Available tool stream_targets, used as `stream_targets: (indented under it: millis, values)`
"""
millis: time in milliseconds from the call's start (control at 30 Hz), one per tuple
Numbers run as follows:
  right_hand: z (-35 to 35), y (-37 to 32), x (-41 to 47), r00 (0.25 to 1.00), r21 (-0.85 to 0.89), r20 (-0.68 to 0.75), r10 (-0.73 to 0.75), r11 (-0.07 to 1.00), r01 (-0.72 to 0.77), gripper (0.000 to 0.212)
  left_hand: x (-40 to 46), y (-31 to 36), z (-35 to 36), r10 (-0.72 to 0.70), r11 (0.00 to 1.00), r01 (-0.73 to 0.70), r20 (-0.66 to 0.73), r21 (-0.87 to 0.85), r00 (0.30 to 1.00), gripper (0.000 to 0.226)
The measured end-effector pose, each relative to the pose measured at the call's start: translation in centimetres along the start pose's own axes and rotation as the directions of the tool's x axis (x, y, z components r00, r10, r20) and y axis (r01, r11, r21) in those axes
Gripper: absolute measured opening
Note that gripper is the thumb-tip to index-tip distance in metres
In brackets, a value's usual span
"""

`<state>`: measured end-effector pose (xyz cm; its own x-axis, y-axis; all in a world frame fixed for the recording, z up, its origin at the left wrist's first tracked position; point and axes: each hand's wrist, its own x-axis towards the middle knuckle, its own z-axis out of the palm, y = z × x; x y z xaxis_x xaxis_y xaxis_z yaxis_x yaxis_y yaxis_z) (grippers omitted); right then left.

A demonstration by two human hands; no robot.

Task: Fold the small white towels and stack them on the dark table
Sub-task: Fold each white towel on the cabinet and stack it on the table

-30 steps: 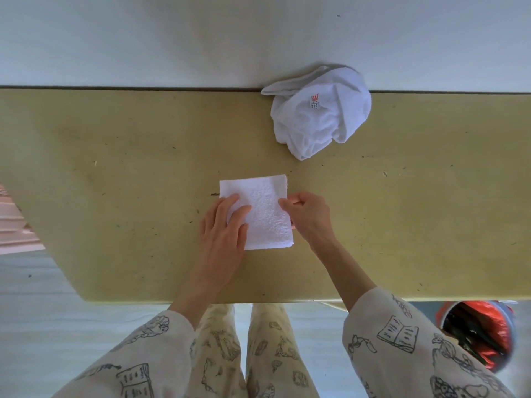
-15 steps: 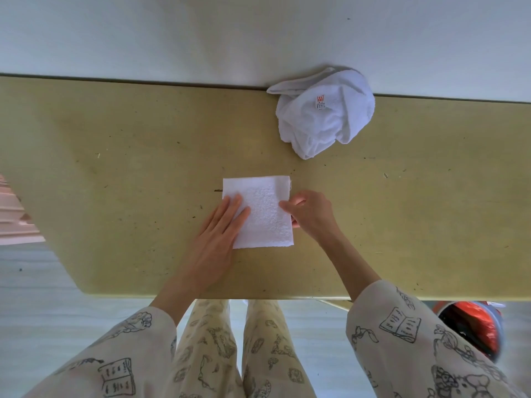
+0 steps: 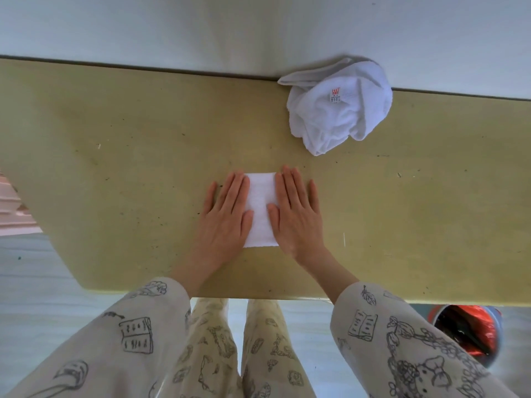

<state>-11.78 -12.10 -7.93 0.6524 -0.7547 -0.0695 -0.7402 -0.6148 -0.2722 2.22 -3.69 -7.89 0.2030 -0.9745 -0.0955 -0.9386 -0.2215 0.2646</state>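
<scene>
Here left hand (image 3: 227, 214) and right hand (image 3: 296, 214) press flat on folded towel (image 3: 261, 208); crumpled towel (image 3: 339, 110) beyond — well apart.

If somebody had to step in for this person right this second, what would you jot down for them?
Left hand and right hand: both flat, fingers straight, pressing on the folded towel.
Folded towel: lies on the yellowish table, near the front edge, between the hands.
Crumpled towel: at the table's far edge, to the right, label showing, untouched.
Done: one towel folded.
Left: fold the crumpled one, then stack both. No dark table is in view.
</scene>
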Motion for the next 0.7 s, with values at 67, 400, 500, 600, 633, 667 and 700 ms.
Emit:
stream_targets:
  millis: [67,400,500,600,633,667,700]
  values:
    - [0.1,0.1,0.0,1.0,-0.004,0.0,0.006,1.0,-0.006,0.057,-0.1,-0.2,0.0,0.008,0.999,-0.008,0.001,0.033,1.0,0.058]
    - [-0.2,-0.1,0.2,0.999,-0.032,0.033,0.031,0.999,-0.03,0.059,0.0,-1.5,-0.7,0.068,0.994,-0.076,0.1,0.081,0.993,0.066]
    - [-0.2,-0.2,0.2,0.999,-0.043,0.033,0.035,0.999,-0.033,0.058,-0.1,-2.7,-1.0,0.068,0.992,-0.083,0.16,0.094,0.985,0.07]
    - [-0.2,-0.2,0.2,0.999,-0.048,0.033,0.042,0.998,-0.04,0.058,-0.9,-4.3,-1.8,0.012,0.993,-0.033,0.182,0.111,0.983,0.068]
    - [-0.2,-0.2,0.2,0.998,-0.05,0.035,0.044,0.998,-0.042,0.058,-1.5,-4.5,-2.1,-0.007,0.995,-0.01,0.173,0.098,0.985,0.067]
    - [-0.2,-0.3,0.2,0.998,-0.055,0.034,0.044,0.998,-0.042,0.059,-2.0,-4.4,-2.2,-0.009,0.997,-0.003,0.16,0.076,0.987,0.067]
    - [-0.1,-0.3,0.3,0.999,-0.061,0.031,0.043,0.997,-0.041,0.058,-2.7,-4.0,-2.2,0.007,0.999,-0.015,0.147,0.049,0.989,0.068]
